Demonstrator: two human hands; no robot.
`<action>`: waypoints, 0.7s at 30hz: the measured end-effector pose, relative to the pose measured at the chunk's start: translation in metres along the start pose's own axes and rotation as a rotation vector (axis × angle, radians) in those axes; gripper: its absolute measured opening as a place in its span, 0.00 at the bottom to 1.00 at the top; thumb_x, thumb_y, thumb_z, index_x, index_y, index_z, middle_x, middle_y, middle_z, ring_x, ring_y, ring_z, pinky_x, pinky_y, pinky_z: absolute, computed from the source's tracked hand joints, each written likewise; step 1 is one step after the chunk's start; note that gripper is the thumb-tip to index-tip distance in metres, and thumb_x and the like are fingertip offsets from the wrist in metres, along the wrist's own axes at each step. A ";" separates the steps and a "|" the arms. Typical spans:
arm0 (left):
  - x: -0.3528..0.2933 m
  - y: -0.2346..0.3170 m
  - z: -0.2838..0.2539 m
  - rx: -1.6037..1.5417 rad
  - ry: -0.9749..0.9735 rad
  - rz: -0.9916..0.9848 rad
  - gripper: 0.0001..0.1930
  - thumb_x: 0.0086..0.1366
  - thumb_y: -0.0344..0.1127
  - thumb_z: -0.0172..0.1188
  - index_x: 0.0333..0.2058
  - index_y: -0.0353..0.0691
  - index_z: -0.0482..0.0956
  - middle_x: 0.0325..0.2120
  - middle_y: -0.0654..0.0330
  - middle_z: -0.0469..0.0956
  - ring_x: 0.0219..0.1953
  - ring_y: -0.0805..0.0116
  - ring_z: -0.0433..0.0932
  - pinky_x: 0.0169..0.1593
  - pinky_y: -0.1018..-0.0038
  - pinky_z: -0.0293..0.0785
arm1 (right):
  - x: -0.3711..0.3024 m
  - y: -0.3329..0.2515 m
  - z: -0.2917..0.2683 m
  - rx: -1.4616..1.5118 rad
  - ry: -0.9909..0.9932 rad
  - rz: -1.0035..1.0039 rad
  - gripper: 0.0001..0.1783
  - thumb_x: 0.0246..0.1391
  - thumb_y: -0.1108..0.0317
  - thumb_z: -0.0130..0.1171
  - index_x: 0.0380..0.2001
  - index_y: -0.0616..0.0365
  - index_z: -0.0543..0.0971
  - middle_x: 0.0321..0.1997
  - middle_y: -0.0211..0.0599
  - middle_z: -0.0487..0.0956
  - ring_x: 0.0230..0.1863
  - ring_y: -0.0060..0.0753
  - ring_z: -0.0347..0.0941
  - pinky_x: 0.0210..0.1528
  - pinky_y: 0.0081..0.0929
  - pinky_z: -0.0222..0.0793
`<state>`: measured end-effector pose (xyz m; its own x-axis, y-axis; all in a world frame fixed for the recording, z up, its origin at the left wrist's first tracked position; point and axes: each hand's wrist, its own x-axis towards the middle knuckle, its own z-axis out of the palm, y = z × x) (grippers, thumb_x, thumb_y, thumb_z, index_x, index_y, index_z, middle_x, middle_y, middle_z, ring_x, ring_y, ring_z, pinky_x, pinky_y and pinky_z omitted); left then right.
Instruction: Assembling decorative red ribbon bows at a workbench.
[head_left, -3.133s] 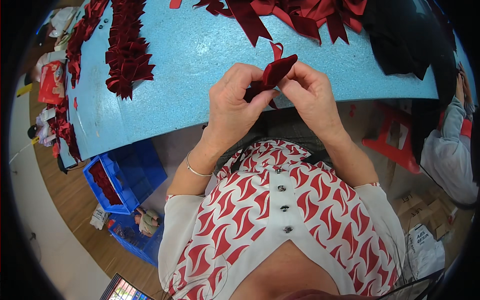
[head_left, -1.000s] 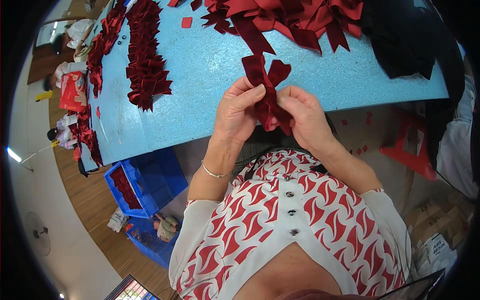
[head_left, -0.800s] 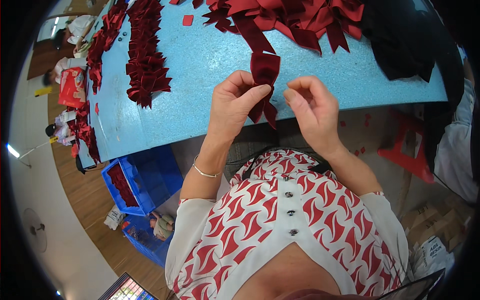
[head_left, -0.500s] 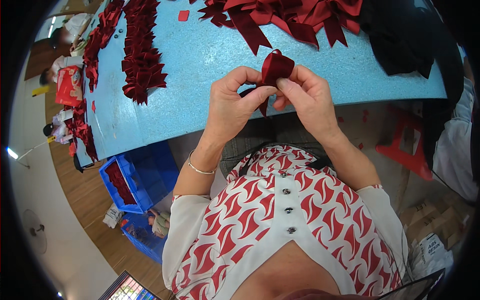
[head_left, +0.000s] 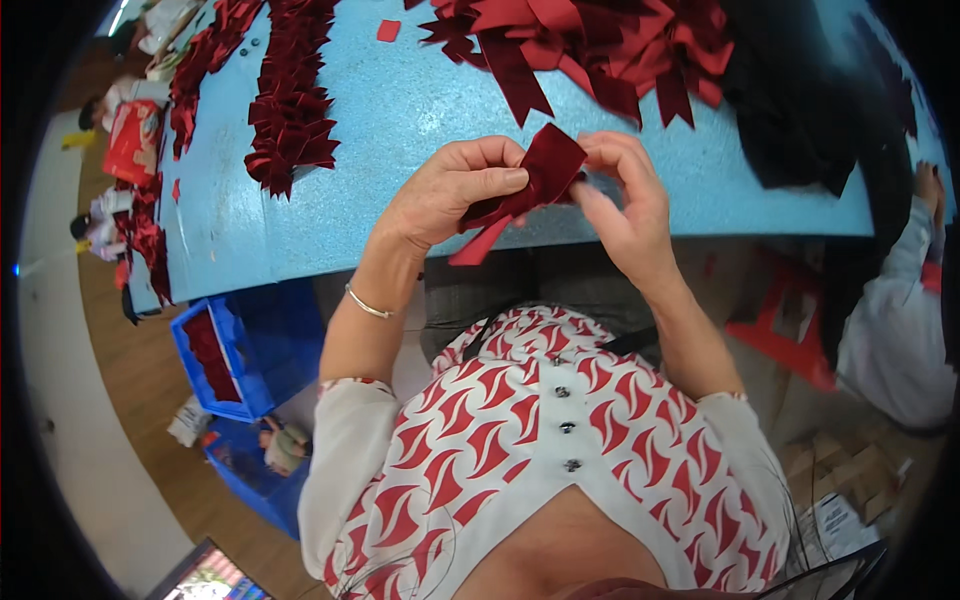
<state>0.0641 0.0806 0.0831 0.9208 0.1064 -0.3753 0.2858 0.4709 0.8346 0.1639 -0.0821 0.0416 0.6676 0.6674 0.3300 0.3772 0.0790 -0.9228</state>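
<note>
Left hand (head_left: 447, 190) is pinching the velvety ribbon (head_left: 553, 163), probably light and floppy, best held mid-length; right hand (head_left: 628, 205) is sitting just beside, can't tell if gripping.

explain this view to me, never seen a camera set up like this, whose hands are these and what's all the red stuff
There is no machine here, just a person's own bare hands. The view comes from the left one of two wide fisheye cameras worn on the head, looking down, so straight edges look bent.

The left hand pinches a dark red ribbon piece. The right hand is at its other side; its fingers are blurred, so its grip is unclear.

On the blue table lie a long ruffled red strip to the left, a pile of red ribbons beyond the hands, and black cloth to the right.
</note>
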 end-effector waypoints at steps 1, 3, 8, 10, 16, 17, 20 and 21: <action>-0.001 0.002 -0.002 -0.001 -0.045 -0.041 0.04 0.56 0.30 0.56 0.29 0.36 0.72 0.25 0.61 0.75 0.24 0.73 0.74 0.29 0.80 0.71 | 0.002 -0.003 -0.003 0.051 -0.001 -0.054 0.10 0.44 0.78 0.54 0.34 0.64 0.73 0.29 0.32 0.75 0.33 0.24 0.71 0.38 0.19 0.66; -0.005 0.005 -0.002 -0.012 -0.087 -0.045 0.04 0.56 0.29 0.56 0.29 0.36 0.71 0.25 0.60 0.75 0.23 0.71 0.74 0.30 0.78 0.72 | 0.000 -0.010 -0.008 0.090 -0.028 -0.132 0.09 0.44 0.78 0.55 0.33 0.64 0.73 0.30 0.31 0.75 0.34 0.23 0.71 0.38 0.18 0.65; -0.005 -0.004 0.006 0.268 -0.067 0.109 0.04 0.57 0.30 0.54 0.28 0.35 0.71 0.22 0.63 0.74 0.24 0.76 0.72 0.30 0.80 0.69 | -0.033 -0.012 -0.007 0.535 -0.310 0.363 0.14 0.46 0.72 0.57 0.38 0.62 0.72 0.37 0.31 0.74 0.37 0.22 0.70 0.41 0.19 0.65; -0.005 -0.011 0.014 0.745 0.171 0.389 0.04 0.57 0.29 0.53 0.28 0.34 0.71 0.20 0.62 0.73 0.24 0.77 0.71 0.29 0.80 0.68 | -0.050 -0.017 -0.001 0.553 -0.233 0.355 0.16 0.47 0.70 0.58 0.41 0.62 0.72 0.38 0.31 0.74 0.38 0.21 0.69 0.42 0.20 0.65; -0.031 -0.006 0.036 0.653 -0.022 0.375 0.04 0.59 0.30 0.51 0.29 0.35 0.70 0.21 0.70 0.69 0.26 0.83 0.64 0.30 0.85 0.63 | -0.060 -0.044 -0.012 0.673 -0.097 0.419 0.10 0.48 0.72 0.56 0.35 0.62 0.73 0.32 0.29 0.75 0.34 0.20 0.70 0.40 0.17 0.65; -0.033 -0.008 0.041 0.711 -0.065 0.366 0.04 0.59 0.30 0.51 0.28 0.35 0.71 0.22 0.70 0.69 0.26 0.83 0.64 0.30 0.85 0.63 | -0.062 -0.052 -0.012 0.660 -0.048 0.414 0.08 0.49 0.72 0.56 0.34 0.62 0.74 0.30 0.29 0.75 0.33 0.20 0.70 0.39 0.16 0.65; -0.041 -0.008 0.054 0.765 -0.186 0.340 0.04 0.58 0.29 0.52 0.29 0.35 0.72 0.22 0.70 0.70 0.26 0.83 0.65 0.30 0.85 0.64 | -0.070 -0.062 -0.014 0.695 0.049 0.357 0.07 0.49 0.72 0.56 0.32 0.62 0.74 0.29 0.28 0.75 0.31 0.19 0.70 0.38 0.15 0.65; -0.049 -0.012 0.058 0.737 -0.219 0.297 0.04 0.57 0.29 0.53 0.29 0.35 0.72 0.22 0.70 0.70 0.26 0.83 0.65 0.30 0.84 0.64 | -0.078 -0.061 -0.012 0.754 0.055 0.340 0.07 0.48 0.72 0.56 0.32 0.61 0.74 0.29 0.28 0.74 0.31 0.18 0.69 0.37 0.14 0.65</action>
<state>0.0316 0.0190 0.1151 0.9946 -0.0733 -0.0739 0.0531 -0.2539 0.9658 0.0969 -0.1479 0.0742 0.7057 0.7085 -0.0001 -0.3693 0.3677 -0.8535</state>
